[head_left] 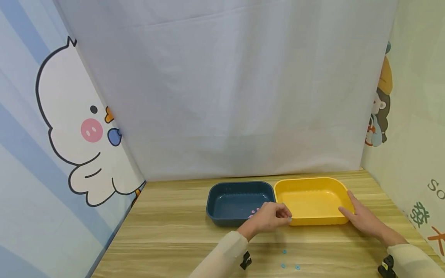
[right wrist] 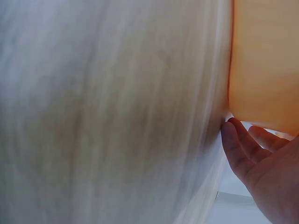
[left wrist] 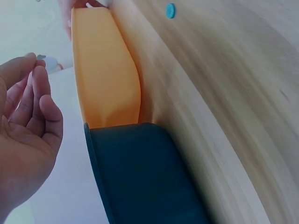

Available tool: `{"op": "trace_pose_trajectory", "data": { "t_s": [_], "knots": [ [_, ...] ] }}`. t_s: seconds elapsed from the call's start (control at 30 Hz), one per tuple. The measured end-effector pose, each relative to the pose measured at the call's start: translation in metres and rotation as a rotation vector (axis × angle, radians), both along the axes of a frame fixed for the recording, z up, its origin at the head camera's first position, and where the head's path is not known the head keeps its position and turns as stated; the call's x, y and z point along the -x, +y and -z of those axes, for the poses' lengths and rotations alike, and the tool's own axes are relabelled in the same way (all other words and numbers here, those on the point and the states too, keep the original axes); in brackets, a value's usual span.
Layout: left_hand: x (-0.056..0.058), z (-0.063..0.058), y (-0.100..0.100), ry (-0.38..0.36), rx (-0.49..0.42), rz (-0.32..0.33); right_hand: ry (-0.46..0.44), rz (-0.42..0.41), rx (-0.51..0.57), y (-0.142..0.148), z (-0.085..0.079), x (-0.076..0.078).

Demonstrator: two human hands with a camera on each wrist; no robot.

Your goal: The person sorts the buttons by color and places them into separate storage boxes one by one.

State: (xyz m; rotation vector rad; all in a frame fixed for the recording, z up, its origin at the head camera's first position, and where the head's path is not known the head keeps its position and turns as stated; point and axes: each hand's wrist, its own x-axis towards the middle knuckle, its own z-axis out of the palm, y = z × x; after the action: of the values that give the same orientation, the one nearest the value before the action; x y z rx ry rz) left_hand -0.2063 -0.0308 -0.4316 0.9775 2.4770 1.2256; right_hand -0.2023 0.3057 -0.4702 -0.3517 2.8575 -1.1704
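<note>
A small blue button (head_left: 290, 219) is pinched between the thumb and fingertips of my left hand (head_left: 267, 217), just above the front rim of the yellow tray (head_left: 313, 221). In the left wrist view, the left hand (left wrist: 30, 116) shows its other fingers loosely bent, and the button is hard to make out. My right hand (head_left: 365, 218) holds the right end of the yellow tray, thumb over the rim and fingers along the outside. The right wrist view has the right hand (right wrist: 261, 158) against the tray's outer wall (right wrist: 264, 70). Several pink buttons (head_left: 253, 211) lie in the dark blue tray (head_left: 226, 222).
On the wooden table (head_left: 167, 231), loose blue buttons (head_left: 297, 266) lie in front of the trays. The two trays stand side by side. A white curtain (head_left: 226, 96) hangs behind the table, and printed cloths flank it.
</note>
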Motion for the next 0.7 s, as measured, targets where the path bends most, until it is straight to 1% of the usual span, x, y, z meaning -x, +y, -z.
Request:
{"op": "trace_pose_trajectory", "data": {
  "t_s": [0.1, 0.23, 0.47, 0.7],
  "knots": [
    [0.004, 0.000, 0.005, 0.007, 0.000, -0.056, 0.003, 0.007, -0.016, 0.000, 0.000, 0.001],
    [0.009, -0.002, 0.010, 0.008, -0.002, -0.106, 0.006, 0.013, -0.029, 0.001, 0.001, 0.001],
    [0.018, -0.004, 0.021, 0.010, 0.008, -0.132, 0.003, 0.011, -0.033, 0.002, 0.002, 0.002],
    [0.028, -0.001, 0.029, -0.011, 0.009, -0.141, -0.006, 0.009, -0.019, 0.002, 0.003, 0.003]
  ]
}}
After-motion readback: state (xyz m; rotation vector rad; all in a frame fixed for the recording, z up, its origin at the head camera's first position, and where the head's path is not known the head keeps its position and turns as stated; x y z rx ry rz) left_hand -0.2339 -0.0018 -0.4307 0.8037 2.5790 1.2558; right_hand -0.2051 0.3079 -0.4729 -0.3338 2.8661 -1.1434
